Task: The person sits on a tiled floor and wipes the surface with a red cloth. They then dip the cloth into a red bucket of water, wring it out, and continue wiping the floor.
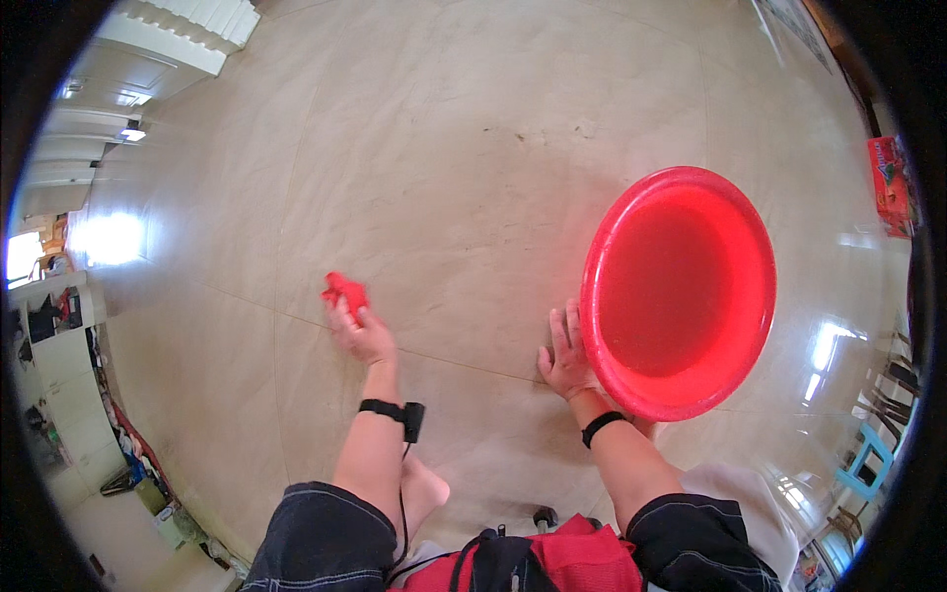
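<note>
My left hand [361, 337] is shut on a crumpled red cloth [348, 290], low over the tiled floor [444, 222] at left of centre. My right hand [570, 361] lies palm down with its fingers apart, against the left side of a red plastic basin [729, 229]. Its fingertips reach the basin's outer wall, and the rim overlaps part of the hand. Water [658, 296] that looks reddish through the basin stands inside. Black bands are strapped around both wrists, and the left one carries a small box with a cable.
Dark marks [520, 138] spot the floor ahead. Stair steps [214, 22] rise at the upper left. White cabinets [74, 377] with items along their base line the left wall. A red carton [890, 185] and a light-blue stool [865, 462] stand at the right.
</note>
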Motion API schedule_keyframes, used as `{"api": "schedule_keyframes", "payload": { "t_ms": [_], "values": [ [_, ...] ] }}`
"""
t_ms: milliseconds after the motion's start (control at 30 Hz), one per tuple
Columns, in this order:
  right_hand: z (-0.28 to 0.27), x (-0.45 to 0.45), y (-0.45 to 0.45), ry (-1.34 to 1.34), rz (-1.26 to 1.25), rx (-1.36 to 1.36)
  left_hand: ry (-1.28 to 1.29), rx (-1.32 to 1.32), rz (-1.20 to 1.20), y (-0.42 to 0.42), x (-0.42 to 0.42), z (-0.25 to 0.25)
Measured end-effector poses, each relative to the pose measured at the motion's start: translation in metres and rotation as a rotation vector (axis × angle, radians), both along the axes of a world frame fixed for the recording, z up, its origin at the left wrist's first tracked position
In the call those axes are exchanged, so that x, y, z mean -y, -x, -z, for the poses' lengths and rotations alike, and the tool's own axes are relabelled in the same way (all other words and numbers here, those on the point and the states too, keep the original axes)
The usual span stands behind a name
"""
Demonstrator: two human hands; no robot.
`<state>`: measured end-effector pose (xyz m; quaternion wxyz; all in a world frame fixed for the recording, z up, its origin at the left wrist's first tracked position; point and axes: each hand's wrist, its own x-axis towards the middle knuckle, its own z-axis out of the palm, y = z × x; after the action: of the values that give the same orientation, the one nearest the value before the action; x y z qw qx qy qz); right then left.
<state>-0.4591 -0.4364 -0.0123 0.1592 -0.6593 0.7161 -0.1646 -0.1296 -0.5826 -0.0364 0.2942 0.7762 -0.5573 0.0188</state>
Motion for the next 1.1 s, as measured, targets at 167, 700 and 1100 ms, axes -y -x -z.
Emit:
{"api": "schedule_keyframes", "payload": {
  "t_ms": [167, 700, 1100],
  "values": [
    [-0.006, 0.004, -0.001, -0.015, 0.000, -0.033, 0.029, -0.064, 0.228, 0.148, 0.017, -0.015],
    [-0.004, 0.004, -0.002, 0.114, 0.017, 0.103, 0.060, -0.769, 0.402, 0.121, 0.253, -0.017],
    [-0.010, 0.005, 0.002, 0.045, 0.016, 0.101, -0.043, -0.191, 1.296, 0.221, 0.204, -0.023]
  ]
}}
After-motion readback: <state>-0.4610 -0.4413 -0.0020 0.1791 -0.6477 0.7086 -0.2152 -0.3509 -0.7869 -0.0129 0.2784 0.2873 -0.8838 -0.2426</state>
